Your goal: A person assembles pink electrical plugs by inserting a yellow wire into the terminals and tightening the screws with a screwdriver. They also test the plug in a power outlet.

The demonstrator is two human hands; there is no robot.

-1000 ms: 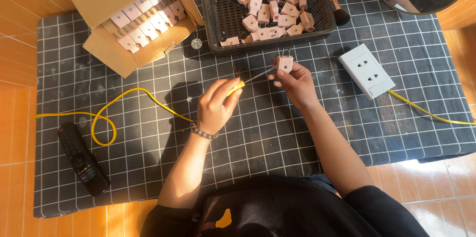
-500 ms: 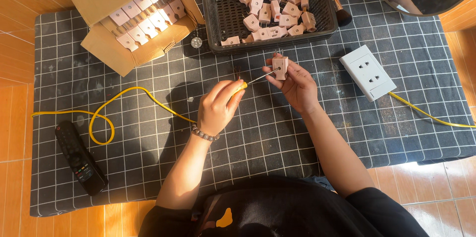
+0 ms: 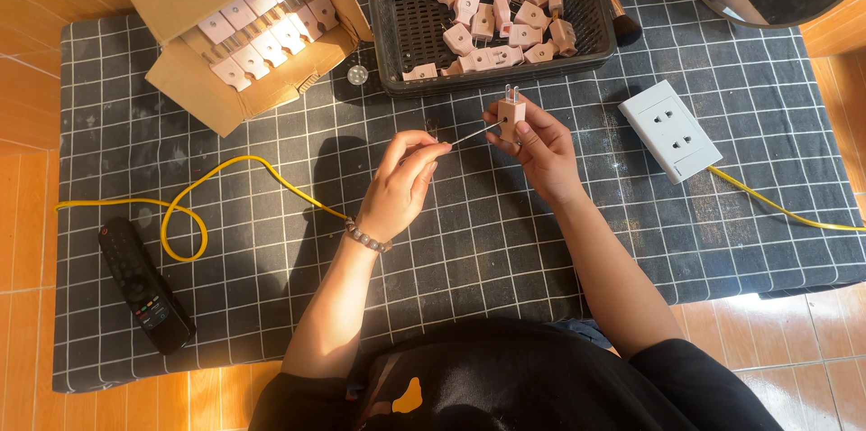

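Above the dark grid-patterned cloth mat (image 3: 505, 242), just in front of the basket, we hold a small pale pink two-pin plastic plug (image 3: 511, 112) in our right hand (image 3: 539, 150). Its fingers are curled shut around the plug's body. The plug stands upright, long axis running away from us, with its two metal prongs pointing toward the basket.

Our left hand (image 3: 404, 180) is pinched closed on a thin screwdriver (image 3: 469, 134), whose handle is mostly hidden in the fingers. The bare metal shaft runs up and to the right, its tip meeting the lower side of the plug.

Beyond the hands sits a black perforated plastic basket (image 3: 397, 34) holding a loose heap of the same pale pink plugs (image 3: 501, 16), tumbled every way, mostly in its right half. To the left, an open brown cardboard box (image 3: 194, 88) lies tilted, with more plugs packed in neat rows (image 3: 262, 25).

A white wall socket plate (image 3: 669, 129) lies on the mat to the right, trailing a yellow cable (image 3: 785, 210). Another yellow cable loop (image 3: 194, 206) lies to the left, near a black remote control (image 3: 144, 285).
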